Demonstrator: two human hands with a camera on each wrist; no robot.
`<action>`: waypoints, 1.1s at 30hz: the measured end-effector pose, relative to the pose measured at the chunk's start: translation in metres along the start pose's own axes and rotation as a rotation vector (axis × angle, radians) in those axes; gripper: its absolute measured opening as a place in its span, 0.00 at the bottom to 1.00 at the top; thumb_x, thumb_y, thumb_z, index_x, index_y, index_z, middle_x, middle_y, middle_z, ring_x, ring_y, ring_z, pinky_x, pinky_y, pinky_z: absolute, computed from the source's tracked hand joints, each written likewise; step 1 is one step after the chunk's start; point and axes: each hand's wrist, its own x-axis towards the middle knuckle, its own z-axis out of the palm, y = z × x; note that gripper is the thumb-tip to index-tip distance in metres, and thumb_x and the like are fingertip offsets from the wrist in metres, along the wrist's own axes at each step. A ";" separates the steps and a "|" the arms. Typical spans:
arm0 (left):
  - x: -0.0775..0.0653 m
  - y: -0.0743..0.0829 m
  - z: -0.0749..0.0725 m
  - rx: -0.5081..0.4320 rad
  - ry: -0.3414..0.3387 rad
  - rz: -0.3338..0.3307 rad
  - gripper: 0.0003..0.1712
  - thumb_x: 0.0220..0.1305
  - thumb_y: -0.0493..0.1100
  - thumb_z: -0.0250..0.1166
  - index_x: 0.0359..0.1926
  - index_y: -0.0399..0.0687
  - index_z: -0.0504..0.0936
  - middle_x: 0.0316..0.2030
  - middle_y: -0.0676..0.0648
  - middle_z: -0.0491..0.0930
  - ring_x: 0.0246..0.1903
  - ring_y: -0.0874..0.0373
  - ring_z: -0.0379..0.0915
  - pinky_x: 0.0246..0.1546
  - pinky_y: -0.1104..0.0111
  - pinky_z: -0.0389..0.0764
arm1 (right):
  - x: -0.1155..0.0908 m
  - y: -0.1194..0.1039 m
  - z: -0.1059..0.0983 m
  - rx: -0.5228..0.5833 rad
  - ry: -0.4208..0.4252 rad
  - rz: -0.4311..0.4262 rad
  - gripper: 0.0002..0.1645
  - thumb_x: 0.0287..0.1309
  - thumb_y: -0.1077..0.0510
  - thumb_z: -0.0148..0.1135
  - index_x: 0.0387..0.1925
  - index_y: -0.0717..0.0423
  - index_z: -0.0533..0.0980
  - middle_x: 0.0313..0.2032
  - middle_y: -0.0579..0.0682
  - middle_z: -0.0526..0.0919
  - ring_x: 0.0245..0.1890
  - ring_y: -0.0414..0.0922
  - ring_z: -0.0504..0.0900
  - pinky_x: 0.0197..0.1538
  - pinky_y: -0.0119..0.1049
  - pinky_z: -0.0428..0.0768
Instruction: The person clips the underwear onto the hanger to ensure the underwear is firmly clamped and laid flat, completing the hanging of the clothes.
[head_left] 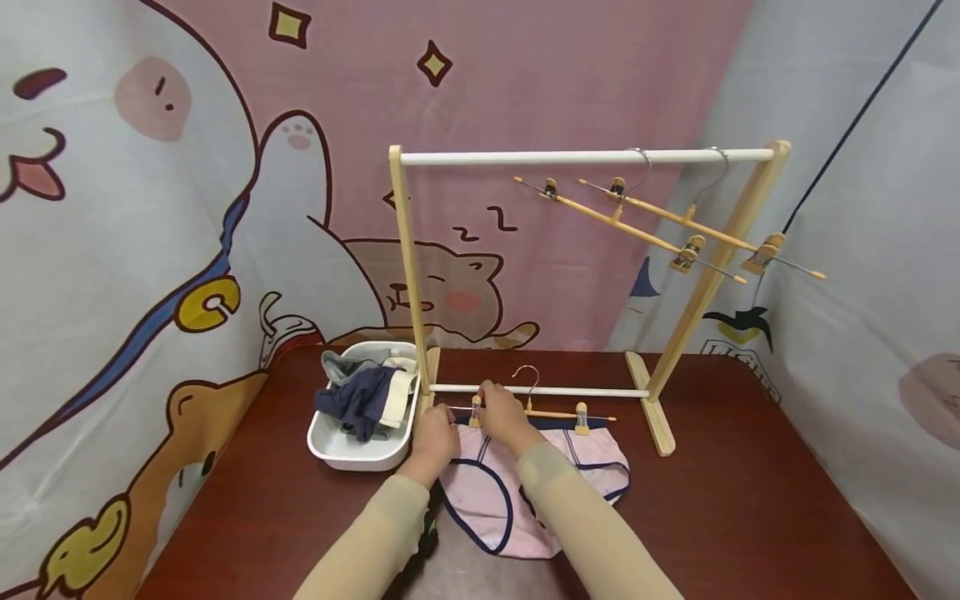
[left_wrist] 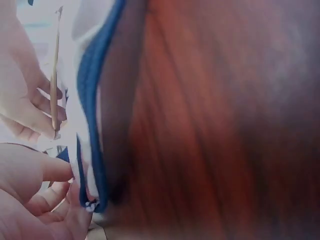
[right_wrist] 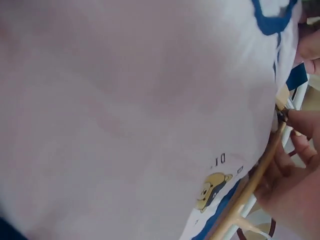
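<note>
Long, close-fitting sleeves (head_left: 375, 535) in plain pale cream

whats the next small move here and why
Probably settle the left clip firmly on the waistband: the right hand pinches that clip, the left hand holds the pink briefs beside it, and the right clip sits on the waistband.

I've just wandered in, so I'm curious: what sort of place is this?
Probably a tabletop laundry-hanging setup, perhaps staged: pink underwear with a clip hanger, a hanging rack, and a cartoon-printed backdrop.
</note>
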 end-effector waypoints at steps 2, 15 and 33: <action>0.000 0.000 -0.002 -0.019 -0.002 0.008 0.04 0.49 0.30 0.61 0.25 0.40 0.75 0.23 0.43 0.76 0.27 0.48 0.74 0.30 0.61 0.74 | 0.001 0.003 -0.001 0.092 -0.017 0.005 0.11 0.58 0.59 0.61 0.40 0.54 0.68 0.31 0.51 0.77 0.32 0.49 0.76 0.35 0.42 0.73; -0.001 0.003 -0.013 -0.119 -0.084 -0.007 0.12 0.57 0.43 0.64 0.37 0.37 0.84 0.33 0.42 0.82 0.36 0.48 0.78 0.38 0.58 0.77 | 0.004 0.009 -0.012 0.354 -0.053 -0.045 0.20 0.62 0.56 0.58 0.51 0.66 0.76 0.43 0.60 0.82 0.47 0.54 0.79 0.52 0.46 0.76; -0.005 0.002 -0.015 -0.158 -0.017 0.089 0.06 0.61 0.37 0.62 0.35 0.41 0.84 0.33 0.43 0.84 0.36 0.47 0.81 0.39 0.56 0.77 | 0.001 0.017 -0.034 0.521 -0.086 -0.063 0.14 0.61 0.56 0.61 0.43 0.63 0.79 0.38 0.57 0.83 0.39 0.45 0.80 0.46 0.39 0.78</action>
